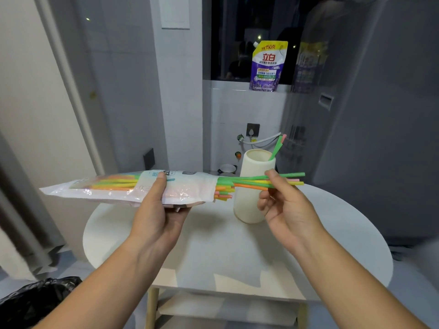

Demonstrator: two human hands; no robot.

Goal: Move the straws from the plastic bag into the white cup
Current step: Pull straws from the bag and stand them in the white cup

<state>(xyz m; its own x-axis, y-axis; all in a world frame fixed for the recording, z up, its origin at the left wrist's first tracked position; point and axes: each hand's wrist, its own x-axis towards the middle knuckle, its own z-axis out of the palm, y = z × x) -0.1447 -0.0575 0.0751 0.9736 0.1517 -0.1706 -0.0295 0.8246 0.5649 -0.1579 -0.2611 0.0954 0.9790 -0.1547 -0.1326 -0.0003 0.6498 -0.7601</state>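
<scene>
Straws (280,179) pinched by right hand (282,205), partly hidden inside plastic bag (123,188), left hand (158,210) holding bag, white cup (251,186) behind on desk (332,233).

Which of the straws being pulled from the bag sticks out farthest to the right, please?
The green straw, topmost in the right hand's pinch; its tip reaches just beyond the yellow straw and pink straw below it.

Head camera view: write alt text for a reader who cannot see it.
A person's left hand holds a plastic bag of coloured straws level above a white round table, while the right hand pinches a few straws sticking out of its open end. Behind them stands a white cup already holding two straws.
</scene>
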